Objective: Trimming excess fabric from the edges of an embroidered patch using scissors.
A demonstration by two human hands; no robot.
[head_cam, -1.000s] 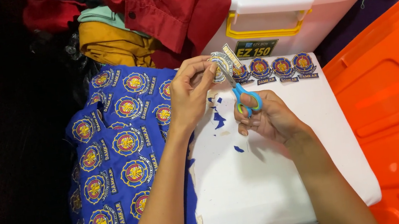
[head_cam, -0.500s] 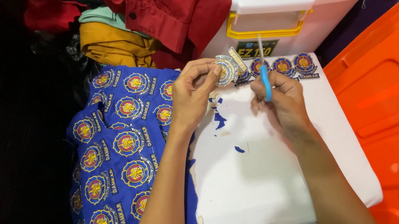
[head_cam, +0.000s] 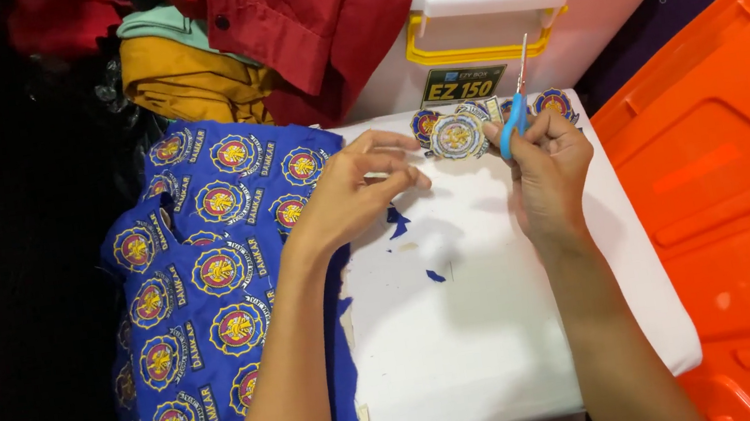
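My left hand [head_cam: 348, 195] hovers over the white work surface [head_cam: 471, 334] with fingers apart and nothing in it. Just right of its fingertips lies a round cut-out embroidered patch [head_cam: 455, 136], next to more cut patches [head_cam: 555, 102] in a row along the far edge. My right hand [head_cam: 545, 167] grips blue-handled scissors [head_cam: 511, 118], blades pointing up and away, right beside that patch. A blue cloth sheet [head_cam: 209, 283] covered with several uncut round patches hangs over the surface's left side, under my left forearm.
Small blue cloth scraps [head_cam: 399, 220] lie on the white surface. A white storage box with a yellow handle [head_cam: 505, 21] stands behind it. Red [head_cam: 299, 16] and yellow [head_cam: 181, 81] garments are piled at the back left. An orange plastic lid [head_cam: 743, 188] borders the right.
My left hand has let go of the cut patch, which now lies in the row at the far edge. My right hand has turned the scissors upright and moved toward that edge.
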